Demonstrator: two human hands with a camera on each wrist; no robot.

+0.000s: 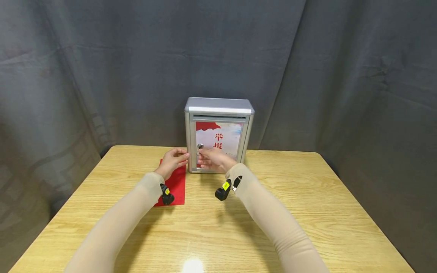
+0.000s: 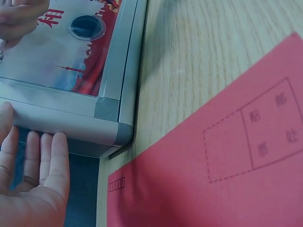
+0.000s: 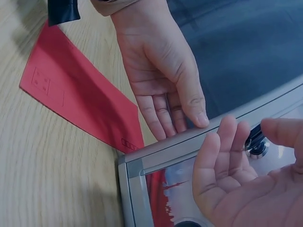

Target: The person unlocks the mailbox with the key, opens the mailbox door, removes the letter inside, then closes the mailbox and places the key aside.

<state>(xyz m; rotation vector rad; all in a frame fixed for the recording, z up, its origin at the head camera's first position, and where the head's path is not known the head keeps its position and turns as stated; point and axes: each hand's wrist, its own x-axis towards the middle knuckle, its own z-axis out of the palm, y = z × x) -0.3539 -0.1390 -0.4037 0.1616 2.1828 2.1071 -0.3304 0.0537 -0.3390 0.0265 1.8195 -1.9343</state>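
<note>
The metal report box (image 1: 220,131) stands upright on the wooden surface (image 1: 290,212), near the curtain (image 1: 218,49), and the person's right hand (image 1: 216,158) has thumb and forefinger closed on what looks like a small dark key (image 3: 256,135) at its front lock (image 3: 258,150). Over on the box's left side, the left hand (image 1: 173,161) rests extended fingertips against the frame, above the red envelope (image 1: 176,185) lying there. I'd keep that light brace, hold the key square to the lock and turn gently from the wrist, since forcing it could twist the box.
</note>
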